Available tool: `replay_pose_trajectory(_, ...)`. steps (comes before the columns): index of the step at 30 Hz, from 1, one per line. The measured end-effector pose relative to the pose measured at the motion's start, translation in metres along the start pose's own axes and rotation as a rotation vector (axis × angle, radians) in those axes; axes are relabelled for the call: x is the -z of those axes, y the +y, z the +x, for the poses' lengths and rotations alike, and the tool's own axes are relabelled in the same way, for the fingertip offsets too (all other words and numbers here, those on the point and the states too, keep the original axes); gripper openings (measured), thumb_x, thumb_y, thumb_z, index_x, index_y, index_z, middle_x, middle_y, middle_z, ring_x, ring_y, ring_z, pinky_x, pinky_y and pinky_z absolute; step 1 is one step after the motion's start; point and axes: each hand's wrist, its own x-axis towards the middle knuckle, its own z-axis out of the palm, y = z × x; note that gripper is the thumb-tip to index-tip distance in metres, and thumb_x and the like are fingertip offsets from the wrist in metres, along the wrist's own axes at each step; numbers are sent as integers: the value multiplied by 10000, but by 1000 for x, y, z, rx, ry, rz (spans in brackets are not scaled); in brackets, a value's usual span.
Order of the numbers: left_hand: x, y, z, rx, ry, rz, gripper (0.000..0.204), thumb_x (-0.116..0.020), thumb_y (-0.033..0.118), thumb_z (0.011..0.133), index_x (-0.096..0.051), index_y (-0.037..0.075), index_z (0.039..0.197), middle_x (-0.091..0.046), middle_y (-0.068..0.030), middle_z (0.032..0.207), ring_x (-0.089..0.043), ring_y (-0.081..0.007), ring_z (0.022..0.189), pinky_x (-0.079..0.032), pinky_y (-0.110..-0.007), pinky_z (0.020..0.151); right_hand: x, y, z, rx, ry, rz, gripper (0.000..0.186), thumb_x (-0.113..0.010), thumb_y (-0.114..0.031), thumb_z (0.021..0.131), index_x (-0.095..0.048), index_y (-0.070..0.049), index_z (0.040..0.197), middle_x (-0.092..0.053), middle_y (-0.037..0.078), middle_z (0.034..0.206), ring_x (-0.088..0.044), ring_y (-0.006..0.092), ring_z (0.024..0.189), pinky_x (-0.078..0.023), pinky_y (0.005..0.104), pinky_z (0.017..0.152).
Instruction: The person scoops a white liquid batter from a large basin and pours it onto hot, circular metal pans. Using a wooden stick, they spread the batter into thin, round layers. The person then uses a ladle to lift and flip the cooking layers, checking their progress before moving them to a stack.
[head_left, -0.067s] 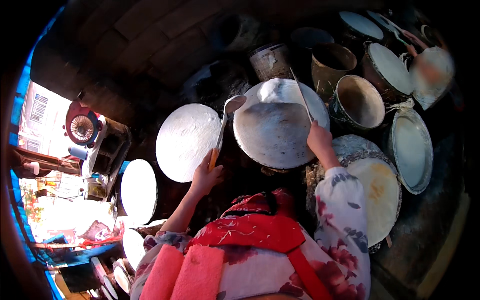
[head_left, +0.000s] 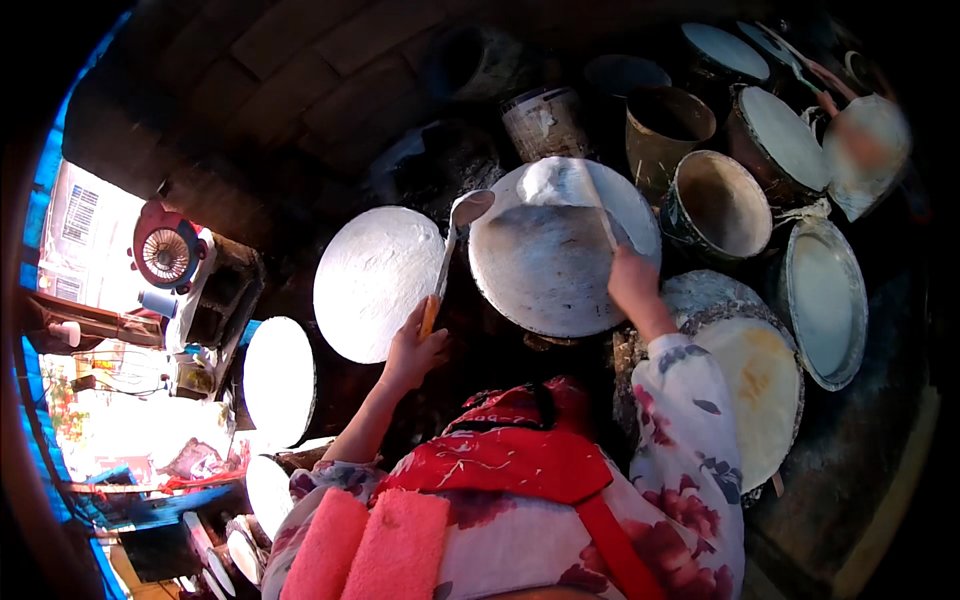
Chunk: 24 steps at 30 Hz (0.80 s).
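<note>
My left hand (head_left: 414, 345) is closed around the orange handle of a ladle (head_left: 470, 207). Its bowl hangs between two round plates. The left round plate (head_left: 380, 290) is covered in white, batter-like stuff. In my right hand (head_left: 638, 287) is a long thin spatula (head_left: 600, 200), smeared by motion, reaching over the middle round plate (head_left: 545, 295). A white mound (head_left: 552, 182) lies at that plate's far side, and a greyish, speckled area spreads across its nearer part.
On the right stand an open pot (head_left: 722, 205), a shallow pan (head_left: 825, 300) and a yellow-stained round lid (head_left: 755, 380). A bucket (head_left: 548, 122) is behind the middle plate. A small fan (head_left: 165, 255) sits far left, above another white disc (head_left: 280, 382).
My right hand has shifted slightly left, and the spatula has swung a little over the middle plate. My left hand and the ladle look nearly unchanged.
</note>
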Motion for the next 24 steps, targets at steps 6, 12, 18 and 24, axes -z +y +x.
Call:
replay_pose_trajectory(6,1,-10,-15,124,-5,-38,615,-576,164,879,-304,138,1430,-565,-16,789,-448,-74,483,-388,-212,427,14,-25,-18,231,67,-51,422,-487,-84,804,-489,64,1199,-662,171,797,-657,337,705,-514,441,613)
replay_pose_trajectory(12,1,-2,-28,158,3,-187,565,-555,174,897,-326,128,1411,-511,-3,656,-431,-80,412,-353,-221,379,3,5,15,261,-56,-217,506,-539,-121,795,-456,82,1251,-670,147,780,-667,275,703,-516,416,619)
replay_pose_trajectory(18,0,-3,-49,247,21,-278,488,-525,169,921,-350,94,1370,-490,-19,633,-449,-102,392,-358,-232,364,27,-1,2,272,-23,-172,505,-532,-84,782,-453,101,1245,-672,142,787,-667,280,699,-516,403,627)
replay_pose_trajectory(24,-3,-12,-52,285,45,-380,389,-510,191,935,-400,73,1289,-479,-8,615,-436,-104,386,-354,-232,360,22,-10,11,423,-167,-221,487,-509,-68,787,-464,85,1247,-673,148,785,-667,300,715,-520,405,632)
